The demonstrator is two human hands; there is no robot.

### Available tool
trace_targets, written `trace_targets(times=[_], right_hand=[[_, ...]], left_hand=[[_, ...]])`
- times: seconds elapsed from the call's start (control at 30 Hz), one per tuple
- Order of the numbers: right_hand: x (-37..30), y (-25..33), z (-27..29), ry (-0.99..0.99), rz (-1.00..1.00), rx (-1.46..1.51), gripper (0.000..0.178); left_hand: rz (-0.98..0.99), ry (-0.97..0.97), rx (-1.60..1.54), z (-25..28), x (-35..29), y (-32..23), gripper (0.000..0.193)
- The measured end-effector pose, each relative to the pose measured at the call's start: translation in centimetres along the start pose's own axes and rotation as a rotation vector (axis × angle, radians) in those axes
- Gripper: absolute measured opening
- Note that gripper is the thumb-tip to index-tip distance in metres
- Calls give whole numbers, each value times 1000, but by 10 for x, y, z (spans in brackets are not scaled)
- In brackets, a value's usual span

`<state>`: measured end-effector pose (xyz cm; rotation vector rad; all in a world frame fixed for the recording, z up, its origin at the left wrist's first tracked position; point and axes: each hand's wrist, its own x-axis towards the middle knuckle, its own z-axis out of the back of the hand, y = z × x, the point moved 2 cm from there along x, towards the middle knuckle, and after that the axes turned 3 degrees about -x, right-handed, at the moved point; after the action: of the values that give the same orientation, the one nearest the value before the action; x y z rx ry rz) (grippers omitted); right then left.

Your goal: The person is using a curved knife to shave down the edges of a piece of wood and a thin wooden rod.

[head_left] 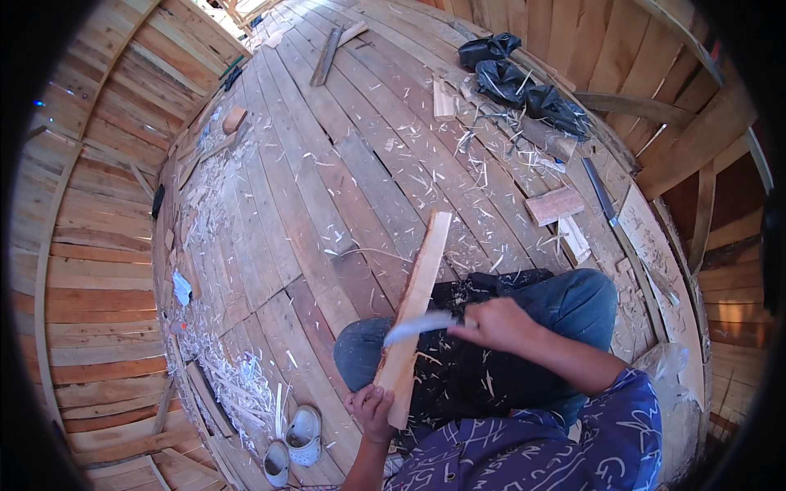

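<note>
Shaving a board (420, 288), seemingly, left hand (374, 411) clamped near its six-o'clock end, right hand (499, 325) round a knife (419, 326), I'd next need steadiness.

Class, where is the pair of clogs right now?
In the head view, the clogs sit lower left beside wood shavings, left of the person's left hand.

The plank (420, 288) is matt wood (one edge rough).

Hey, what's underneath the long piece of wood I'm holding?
Around the wood show a blue trouser knee, dark cloth with shavings on it, and, toward its far end, floorboards. Whatever lies directly beneath it is covered.
</note>
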<state>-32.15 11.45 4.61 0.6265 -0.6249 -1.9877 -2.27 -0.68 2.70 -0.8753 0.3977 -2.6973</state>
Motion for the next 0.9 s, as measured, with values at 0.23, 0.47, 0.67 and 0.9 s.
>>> trace_targets(times=[0.23,0.47,0.67,0.9], right_hand=[[40,-132,87,-691,-497,150,48],[-16,-1,28,-37,-25,148,49],[32,-29,14,-176,-120,53,52],[19,-80,76,-419,-404,235,52]], left_hand=[[10,14,15,2,-3,5,20],[-1,-24,-45,-5,-1,3,21],[14,42,6,0,-8,10,25],[15,-6,-4,-2,-4,8,25]])
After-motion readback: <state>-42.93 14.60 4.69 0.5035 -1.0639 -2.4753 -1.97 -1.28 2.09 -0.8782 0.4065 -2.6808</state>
